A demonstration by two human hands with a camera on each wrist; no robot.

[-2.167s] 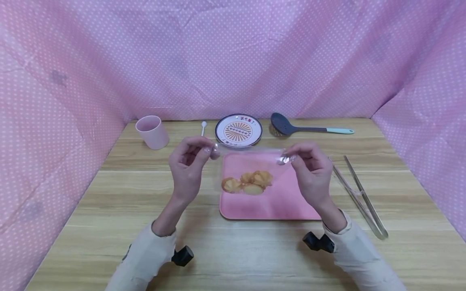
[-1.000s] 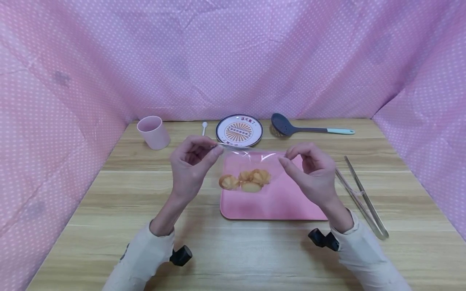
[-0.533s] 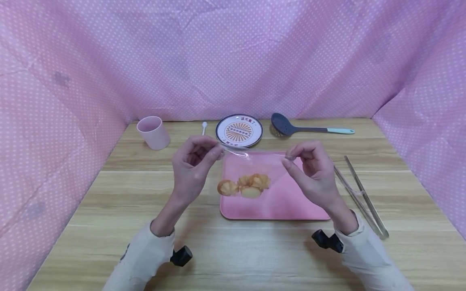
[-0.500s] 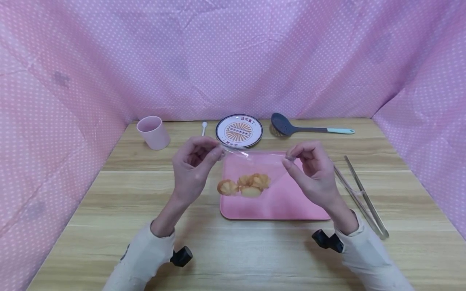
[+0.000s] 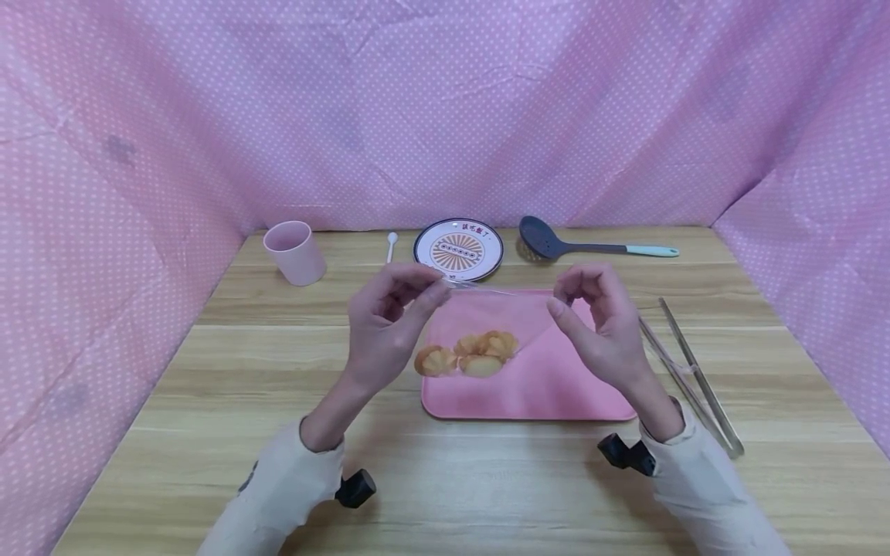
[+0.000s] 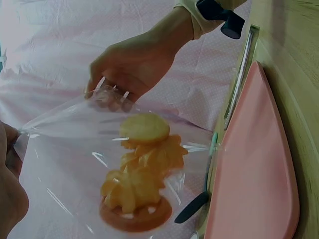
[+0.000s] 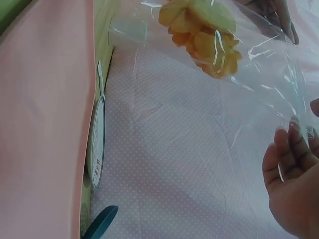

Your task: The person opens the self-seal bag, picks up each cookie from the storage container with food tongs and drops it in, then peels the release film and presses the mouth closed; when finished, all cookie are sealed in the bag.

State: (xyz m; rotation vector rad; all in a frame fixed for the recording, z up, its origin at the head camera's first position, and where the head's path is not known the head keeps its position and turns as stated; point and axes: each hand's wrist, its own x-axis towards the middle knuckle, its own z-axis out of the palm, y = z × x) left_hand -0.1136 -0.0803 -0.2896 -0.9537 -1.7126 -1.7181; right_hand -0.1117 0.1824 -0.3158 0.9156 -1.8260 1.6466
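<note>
A clear plastic bag with several golden, ridged cookies at its bottom hangs above a pink tray. My left hand pinches one top corner of the bag between thumb and fingers. At the opposite corner is my right hand, its thumb and fingertips loosely bent about the film. The right wrist view has the right fingertips against the bag's edge. The cookies sit bunched toward the left-hand side. Whether the bag's mouth is sealed cannot be made out.
Metal tongs lie right of the tray. Along the back stand a pink cup, a small white spoon, a patterned plate and a dark skimmer with a mint handle end. Pink dotted cloth encloses the table.
My left hand has shifted right, closer to my right hand. The bag's top edge has lost some of its stretch; the cookies sway slightly. Tray and utensils stay put.
</note>
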